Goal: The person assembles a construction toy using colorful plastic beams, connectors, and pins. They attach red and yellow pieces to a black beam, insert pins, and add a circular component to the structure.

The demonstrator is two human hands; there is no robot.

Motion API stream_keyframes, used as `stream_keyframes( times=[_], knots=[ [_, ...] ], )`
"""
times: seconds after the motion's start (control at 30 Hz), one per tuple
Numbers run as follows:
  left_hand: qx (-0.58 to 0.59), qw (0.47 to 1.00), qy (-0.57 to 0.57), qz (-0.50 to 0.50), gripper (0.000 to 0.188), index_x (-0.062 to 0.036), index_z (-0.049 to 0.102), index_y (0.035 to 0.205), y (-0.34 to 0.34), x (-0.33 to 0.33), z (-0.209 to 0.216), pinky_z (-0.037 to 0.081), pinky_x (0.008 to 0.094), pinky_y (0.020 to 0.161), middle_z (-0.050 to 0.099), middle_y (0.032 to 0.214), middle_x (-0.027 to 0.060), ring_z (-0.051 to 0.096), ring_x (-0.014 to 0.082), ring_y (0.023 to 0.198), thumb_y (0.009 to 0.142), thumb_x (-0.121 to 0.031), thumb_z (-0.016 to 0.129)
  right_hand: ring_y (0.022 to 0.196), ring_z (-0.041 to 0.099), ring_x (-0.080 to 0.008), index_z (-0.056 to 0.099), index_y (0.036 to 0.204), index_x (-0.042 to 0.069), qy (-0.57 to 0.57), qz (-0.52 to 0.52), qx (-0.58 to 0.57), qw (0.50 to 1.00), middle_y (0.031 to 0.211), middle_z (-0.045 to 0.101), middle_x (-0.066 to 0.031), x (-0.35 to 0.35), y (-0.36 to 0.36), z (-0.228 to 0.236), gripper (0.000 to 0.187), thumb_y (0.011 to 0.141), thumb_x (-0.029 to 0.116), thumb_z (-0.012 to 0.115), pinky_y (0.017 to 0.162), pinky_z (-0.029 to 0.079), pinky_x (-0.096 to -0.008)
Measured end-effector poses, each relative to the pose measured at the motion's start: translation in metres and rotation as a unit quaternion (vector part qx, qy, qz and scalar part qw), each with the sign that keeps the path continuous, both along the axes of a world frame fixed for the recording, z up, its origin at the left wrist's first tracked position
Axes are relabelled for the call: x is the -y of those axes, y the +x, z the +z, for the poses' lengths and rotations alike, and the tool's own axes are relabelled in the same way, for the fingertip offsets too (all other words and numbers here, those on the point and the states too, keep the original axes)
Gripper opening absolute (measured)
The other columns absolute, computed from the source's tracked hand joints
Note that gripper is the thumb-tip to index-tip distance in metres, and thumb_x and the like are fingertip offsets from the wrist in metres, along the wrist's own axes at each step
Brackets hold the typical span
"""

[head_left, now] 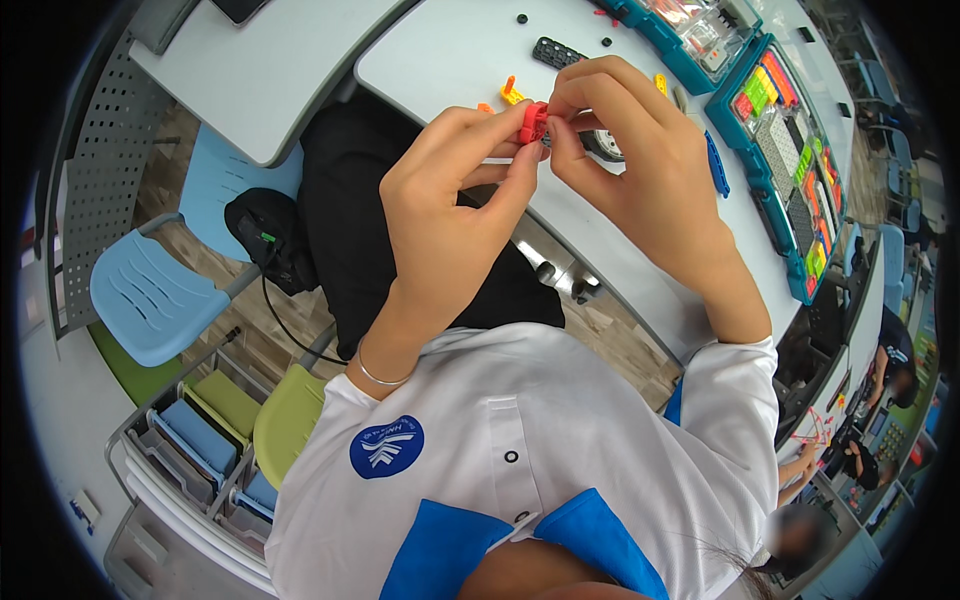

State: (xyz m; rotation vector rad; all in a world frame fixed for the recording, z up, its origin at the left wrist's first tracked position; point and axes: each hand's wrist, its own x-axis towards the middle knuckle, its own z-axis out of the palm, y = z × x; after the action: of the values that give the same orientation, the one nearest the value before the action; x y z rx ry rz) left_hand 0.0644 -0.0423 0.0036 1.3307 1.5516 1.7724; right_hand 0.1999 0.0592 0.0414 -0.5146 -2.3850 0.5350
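Between my two hands, above the near edge of the white table, is a small red plastic building piece (533,122). My left hand (450,190) pinches it from the left between thumb and fingers. The fingertips of my right hand (640,150) are pressed together at its right side, where a small dark part shows; its exact shape is hidden. Behind my right hand a grey and black wheel (604,146) is partly covered. Beyond my fingers lie a yellow piece (512,95) with an orange peg and a black perforated beam (558,53).
A teal case (770,160) holding colourful building pieces in compartments lies open on the table's right side. A blue beam (717,165) rests near it. Light blue chairs (160,295) and a black bag (268,240) are at left. Other people sit far right.
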Motion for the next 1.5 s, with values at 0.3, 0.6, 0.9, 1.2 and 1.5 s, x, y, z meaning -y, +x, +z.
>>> stream_keyframes(
  times=[0.3, 0.6, 0.9, 1.2, 1.5],
  knots=[
    [0.070, 0.996, -0.051, -0.023, 0.028, 0.0062, 0.072, 0.118, -0.006, -0.002, 0.004, 0.064, 0.0259, 0.080, 0.070, 0.105, 0.0109, 0.075, 0.0181, 0.092, 0.091, 0.009, 0.070, 0.085, 0.071, -0.0168, 0.068, 0.099, -0.002, -0.135, 0.066, -0.006, 0.989, 0.103, 0.069, -0.0068, -0.024, 0.004, 0.014, 0.011, 0.089, -0.001, 0.073, 0.074, 0.059, -0.0275],
    [0.171, 0.980, -0.077, -0.070, 0.028, 0.0113, 0.069, 0.120, -0.024, -0.001, 0.003, 0.066, 0.0275, 0.076, 0.070, 0.105, 0.0137, 0.077, 0.0216, 0.093, 0.093, 0.005, 0.069, 0.078, 0.071, -0.0342, 0.079, 0.102, 0.010, 0.151, -0.209, 0.240, 0.936, 0.085, 0.074, -0.0164, -0.138, 0.015, -0.061, 0.022, 0.093, 0.022, 0.063, 0.068, 0.055, -0.0455],
    [0.220, 0.966, -0.088, -0.100, 0.028, 0.0107, 0.068, 0.121, -0.023, -0.002, 0.006, 0.066, 0.0289, 0.076, 0.071, 0.106, 0.0155, 0.077, 0.0243, 0.094, 0.095, 0.002, 0.069, 0.070, 0.069, -0.0349, 0.078, 0.096, 0.007, 0.148, -0.205, 0.254, 0.934, 0.080, 0.071, -0.0185, -0.145, 0.015, -0.066, 0.017, 0.090, 0.017, 0.066, 0.065, 0.055, -0.0445],
    [0.238, 0.968, -0.054, -0.057, 0.028, 0.0108, 0.067, 0.123, -0.026, -0.003, 0.002, 0.066, 0.0306, 0.078, 0.072, 0.111, 0.0171, 0.076, 0.0246, 0.096, 0.096, 0.002, 0.068, 0.081, 0.072, -0.0149, 0.076, 0.100, 0.001, -0.281, 0.055, 0.029, 0.958, 0.091, 0.074, -0.0073, -0.034, 0.000, 0.018, 0.011, 0.090, 0.007, 0.077, 0.071, 0.058, -0.0254],
    [0.247, 0.967, -0.033, -0.055, 0.029, 0.0114, 0.067, 0.123, -0.024, -0.002, 0.002, 0.067, 0.0314, 0.079, 0.072, 0.113, 0.0174, 0.075, 0.0233, 0.098, 0.095, 0.002, 0.069, 0.071, 0.073, -0.0183, 0.076, 0.093, 0.003, -0.124, 0.076, -0.067, 0.987, 0.083, 0.074, -0.0078, -0.021, -0.014, -0.004, 0.014, 0.084, 0.013, 0.083, 0.064, 0.058, -0.0276]
  ],
)
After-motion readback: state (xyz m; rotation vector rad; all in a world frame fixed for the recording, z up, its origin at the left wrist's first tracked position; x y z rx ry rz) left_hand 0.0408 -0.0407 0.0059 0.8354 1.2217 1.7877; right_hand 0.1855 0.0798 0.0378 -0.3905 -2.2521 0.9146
